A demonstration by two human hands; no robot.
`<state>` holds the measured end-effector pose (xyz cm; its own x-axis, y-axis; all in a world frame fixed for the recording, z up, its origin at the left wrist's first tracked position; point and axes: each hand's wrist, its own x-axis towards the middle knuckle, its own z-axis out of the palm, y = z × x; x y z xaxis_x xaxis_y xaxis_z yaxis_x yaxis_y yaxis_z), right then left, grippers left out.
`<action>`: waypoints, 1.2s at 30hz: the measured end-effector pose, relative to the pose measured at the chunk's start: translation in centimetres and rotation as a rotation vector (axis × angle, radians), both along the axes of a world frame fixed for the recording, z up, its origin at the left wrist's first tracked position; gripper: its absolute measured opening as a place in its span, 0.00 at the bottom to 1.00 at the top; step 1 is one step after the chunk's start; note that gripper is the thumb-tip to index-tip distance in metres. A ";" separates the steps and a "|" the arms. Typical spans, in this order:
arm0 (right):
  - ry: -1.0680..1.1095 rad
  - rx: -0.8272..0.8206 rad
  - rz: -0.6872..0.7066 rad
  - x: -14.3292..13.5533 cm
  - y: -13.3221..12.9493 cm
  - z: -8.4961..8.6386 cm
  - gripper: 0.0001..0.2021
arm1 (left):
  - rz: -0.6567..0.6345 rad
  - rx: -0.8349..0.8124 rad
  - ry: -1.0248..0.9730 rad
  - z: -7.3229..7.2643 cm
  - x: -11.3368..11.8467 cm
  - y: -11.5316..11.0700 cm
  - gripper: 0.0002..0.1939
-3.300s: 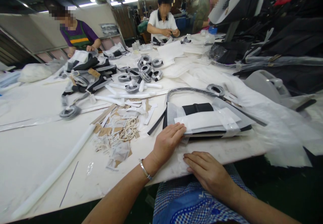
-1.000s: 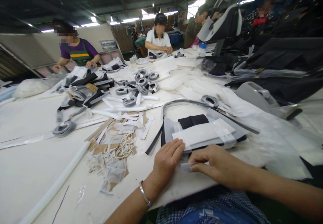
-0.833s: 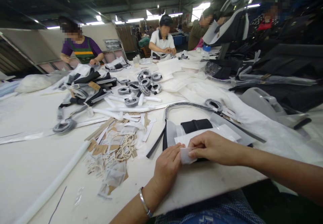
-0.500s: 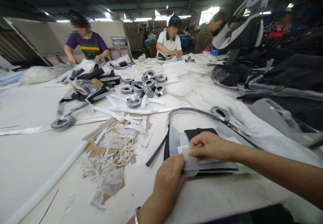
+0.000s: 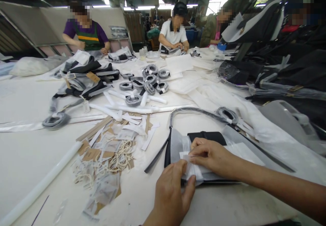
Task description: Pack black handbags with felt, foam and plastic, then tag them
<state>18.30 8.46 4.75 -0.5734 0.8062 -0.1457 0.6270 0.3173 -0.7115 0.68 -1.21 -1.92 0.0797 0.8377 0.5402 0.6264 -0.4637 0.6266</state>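
A black handbag (image 5: pixel 207 137) lies at the table's front right, with its strap (image 5: pixel 188 110) looped out behind it. Thin white wrapping paper (image 5: pixel 195 173) covers part of its front. My right hand (image 5: pixel 214 156) pinches an edge of that paper between thumb and fingers. From the near left, my left hand (image 5: pixel 171 190) grips the same paper at the bag's lower corner, thumb apart from the bent fingers. The two hands' fingertips nearly meet. My palms hide part of the bag and paper.
Tags with cream strings (image 5: pixel 122 154) lie to the left, beside a long white tube (image 5: pixel 48 181). Behind them are several wrapped strap coils (image 5: pixel 150 80) and a heap of bags (image 5: pixel 86 73). Black bags (image 5: pixel 287 80) crowd the right. Several people work across the table.
My left thumb has spread away from the fingers, and the paper under my hands has become more gathered. My right hand keeps its pinch. The view has shifted slightly.
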 end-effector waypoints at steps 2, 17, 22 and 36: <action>-0.032 -0.066 0.006 0.0 0.3 0.0 0.10 | 0.027 0.019 0.019 -0.2 0.1 0.0 0.15; -0.126 -0.077 -0.090 -0.4 0.0 -0.9 0.03 | 0.011 0.147 0.108 -0.2 -0.1 0.4 0.15; -0.142 0.030 -0.070 -0.4 -0.3 -1.2 0.11 | -0.025 0.251 0.196 -0.3 -0.2 0.3 0.11; -0.334 0.308 -0.048 -1.1 0.3 -1.5 0.03 | -0.037 0.275 0.468 0.5 0.4 -0.3 0.14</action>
